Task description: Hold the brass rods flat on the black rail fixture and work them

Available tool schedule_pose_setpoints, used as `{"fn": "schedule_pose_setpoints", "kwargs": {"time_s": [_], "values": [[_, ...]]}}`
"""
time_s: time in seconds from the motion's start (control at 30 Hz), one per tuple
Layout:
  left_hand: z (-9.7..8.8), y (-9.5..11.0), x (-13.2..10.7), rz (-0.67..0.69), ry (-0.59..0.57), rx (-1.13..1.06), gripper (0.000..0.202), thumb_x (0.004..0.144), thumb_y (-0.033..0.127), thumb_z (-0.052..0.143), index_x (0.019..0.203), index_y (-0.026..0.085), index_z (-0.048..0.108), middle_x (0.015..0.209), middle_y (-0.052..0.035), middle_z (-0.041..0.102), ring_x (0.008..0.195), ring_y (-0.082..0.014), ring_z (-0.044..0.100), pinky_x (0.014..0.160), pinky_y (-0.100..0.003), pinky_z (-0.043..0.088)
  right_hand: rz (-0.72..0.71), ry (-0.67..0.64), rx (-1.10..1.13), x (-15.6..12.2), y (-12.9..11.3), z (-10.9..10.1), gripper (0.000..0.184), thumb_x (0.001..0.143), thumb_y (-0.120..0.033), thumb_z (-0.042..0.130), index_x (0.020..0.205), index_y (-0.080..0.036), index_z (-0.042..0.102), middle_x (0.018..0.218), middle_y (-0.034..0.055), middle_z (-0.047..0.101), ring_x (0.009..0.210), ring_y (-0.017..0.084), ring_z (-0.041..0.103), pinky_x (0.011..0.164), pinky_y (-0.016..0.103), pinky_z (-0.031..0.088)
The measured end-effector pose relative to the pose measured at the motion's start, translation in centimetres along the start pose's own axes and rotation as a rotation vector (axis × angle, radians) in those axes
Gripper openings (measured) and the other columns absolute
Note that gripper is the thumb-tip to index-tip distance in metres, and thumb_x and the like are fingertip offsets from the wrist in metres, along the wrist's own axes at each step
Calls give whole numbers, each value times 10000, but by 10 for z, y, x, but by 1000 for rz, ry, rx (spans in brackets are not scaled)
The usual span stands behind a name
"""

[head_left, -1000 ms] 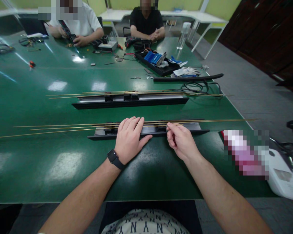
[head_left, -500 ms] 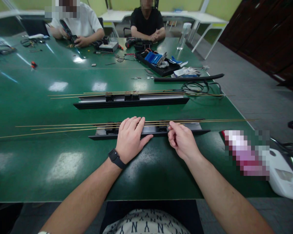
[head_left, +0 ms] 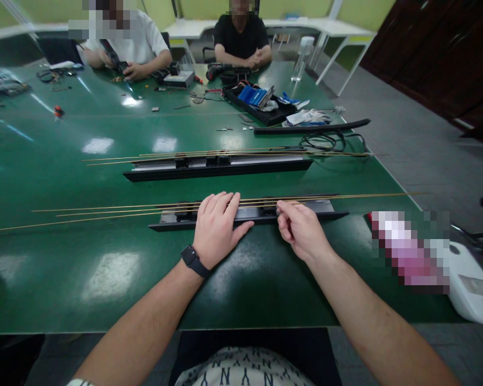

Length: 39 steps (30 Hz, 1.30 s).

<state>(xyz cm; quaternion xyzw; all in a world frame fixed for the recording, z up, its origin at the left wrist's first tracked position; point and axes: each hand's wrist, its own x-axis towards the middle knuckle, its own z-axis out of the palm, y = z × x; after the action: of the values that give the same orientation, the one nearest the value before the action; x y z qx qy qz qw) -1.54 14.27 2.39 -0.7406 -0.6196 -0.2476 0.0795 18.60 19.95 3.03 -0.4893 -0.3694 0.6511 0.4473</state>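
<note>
Across the black and silver channel-shaped rail (head_left: 251,219) nearest me lies my left hand (head_left: 216,230), palm down with its fingers stretched out. It rests over several long, thin gold-coloured rods (head_left: 104,207) that run along the rail and reach well past both its ends. My right hand (head_left: 301,229) is closed, thumb and forefinger pinched at the front rod beside a dark block (head_left: 269,202) in the channel. Another dark block (head_left: 182,211) sits left of my left hand. The spots under my left palm and between my right fingertips are hidden.
Farther back lies a similar rail (head_left: 221,170) with rods. Behind it are a coiled black cable (head_left: 324,141), a black strip (head_left: 312,126), gloves (head_left: 309,117) and a black tray (head_left: 279,115). Two people sit across the green table (head_left: 64,187). A white device (head_left: 473,289) stands right.
Both hands keep nearly the same places on the rail. The view has shifted slightly, and my right fingertips sit marginally closer to my left hand.
</note>
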Motion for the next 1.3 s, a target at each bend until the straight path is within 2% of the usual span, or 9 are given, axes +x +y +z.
{"fn": "schedule_pose_setpoints", "kwargs": {"time_s": [0.47,0.93,1.3], "values": [[1,-1,-1,-7,-9,-12,615,941,525,624,1440,171,554,1387,-145,646,1339,-320,557,1199,-497,342,-15,46,42,-1,0,5,252,815,-356,760,750,-181,591,438,-55,520,283,59,369,274,156,197],[-3,0,1,7,-15,2,627,941,527,633,1425,137,551,1368,-149,646,1318,-321,558,1188,-489,347,-38,48,34,-3,0,4,250,831,-356,754,756,-184,589,438,-58,514,281,63,364,276,162,194],[-2,0,1,-9,-19,-16,605,943,516,630,1424,157,556,1367,-146,650,1318,-321,560,1190,-498,346,-26,29,-19,0,2,0,336,820,-463,785,783,-174,617,432,-43,550,271,67,381,272,167,199]]}}
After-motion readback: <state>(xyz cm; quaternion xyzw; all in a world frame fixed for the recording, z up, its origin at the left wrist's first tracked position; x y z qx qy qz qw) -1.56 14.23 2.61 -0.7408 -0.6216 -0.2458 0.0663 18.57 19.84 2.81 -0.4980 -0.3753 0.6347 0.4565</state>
